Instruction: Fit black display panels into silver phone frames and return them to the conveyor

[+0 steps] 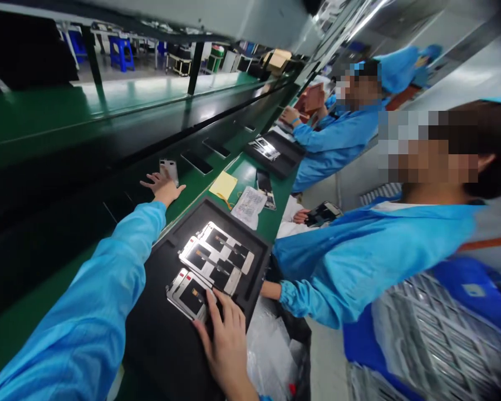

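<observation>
My left hand (167,188) reaches out over the green bench, its fingers spread. Just beyond it lies a pale phone-shaped part (168,169), partly covered by the hand. My right hand (229,334) is over a black foam tray (150,303), thumb and fingertips at the end of a phone screen panel (186,292) with its silver back up. Part of that panel is hidden behind my fingers. Beside it in the tray rest more panels (229,245) of the same kind, with dark patches and flex strips.
Dark phones (197,161) lie along the black strip. Right of them are a yellow note (223,185), a crumpled plastic bag (249,206) and another black tray (286,159). A co-worker in a blue smock (371,245) sits close on the right; another sits farther along.
</observation>
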The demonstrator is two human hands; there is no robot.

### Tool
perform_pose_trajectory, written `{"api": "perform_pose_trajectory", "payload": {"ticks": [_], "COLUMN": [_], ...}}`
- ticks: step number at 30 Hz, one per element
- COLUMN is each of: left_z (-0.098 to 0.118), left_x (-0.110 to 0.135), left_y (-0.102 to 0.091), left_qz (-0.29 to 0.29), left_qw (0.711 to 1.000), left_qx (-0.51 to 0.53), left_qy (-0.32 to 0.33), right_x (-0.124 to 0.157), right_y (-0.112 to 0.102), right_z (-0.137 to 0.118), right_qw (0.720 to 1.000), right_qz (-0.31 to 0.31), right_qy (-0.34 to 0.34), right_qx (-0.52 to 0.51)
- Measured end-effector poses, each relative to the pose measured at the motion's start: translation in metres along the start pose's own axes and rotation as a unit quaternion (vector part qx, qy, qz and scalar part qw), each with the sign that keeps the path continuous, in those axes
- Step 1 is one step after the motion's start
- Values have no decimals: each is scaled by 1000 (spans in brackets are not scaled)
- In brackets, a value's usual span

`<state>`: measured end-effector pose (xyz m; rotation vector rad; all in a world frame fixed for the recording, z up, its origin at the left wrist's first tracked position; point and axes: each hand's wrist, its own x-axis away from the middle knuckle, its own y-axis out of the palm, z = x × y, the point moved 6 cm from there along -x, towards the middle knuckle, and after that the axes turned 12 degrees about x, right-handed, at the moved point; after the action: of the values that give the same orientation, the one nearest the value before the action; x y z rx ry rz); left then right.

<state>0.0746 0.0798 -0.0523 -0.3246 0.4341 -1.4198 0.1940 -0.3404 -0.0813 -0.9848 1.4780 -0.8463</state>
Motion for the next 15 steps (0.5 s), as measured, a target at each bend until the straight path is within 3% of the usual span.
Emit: {"api": "perform_pose_trajectory", "payload": {"ticks": [4, 7, 12, 15], "left_z": [2, 4, 17, 34], "left_x": [-6, -10, 2, 34], "left_y": [3, -10, -67, -118], "left_qz": [-18, -16, 7, 1], "left_qw": [1000, 1000, 979, 931], "left_qx": [-14, 17, 192, 361], "left_qy": [9, -12, -64, -50], "right_x": [3, 2, -4, -12], "right_y": [2, 1, 2, 4], "right_z": [3, 4, 1, -3], "right_qw": [1000, 999, 999, 999], "right_qz": [1, 2, 13, 0], "right_qy": [15, 25, 20, 9], "right_qx": [-18, -27, -35, -31]}}
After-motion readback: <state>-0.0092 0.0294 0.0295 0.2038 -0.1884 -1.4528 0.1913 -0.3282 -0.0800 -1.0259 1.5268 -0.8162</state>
